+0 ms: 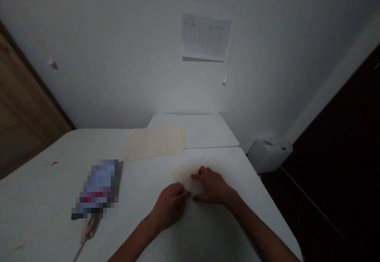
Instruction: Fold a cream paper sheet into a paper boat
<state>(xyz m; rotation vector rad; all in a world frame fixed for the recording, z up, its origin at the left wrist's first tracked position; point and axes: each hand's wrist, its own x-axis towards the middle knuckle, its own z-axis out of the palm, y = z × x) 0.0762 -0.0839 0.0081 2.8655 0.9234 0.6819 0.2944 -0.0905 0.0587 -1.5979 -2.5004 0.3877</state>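
A small cream sheet of paper [181, 173], folded into a pointed shape, lies on the white table [44, 198]. My left hand [170, 205] rests on its near edge with the fingers curled and pressed down on the paper. My right hand [211, 187] lies flat over its right part, fingertips pushing on the fold. Both hands touch the paper and almost meet in the middle.
A stack of cream sheets [154, 142] lies further back. A blurred-out item [96, 188] sits at the left, pink-handled scissors [86, 234] below it. A second white table [192, 129] stands against the wall. A white container [268, 153] stands on the floor at right.
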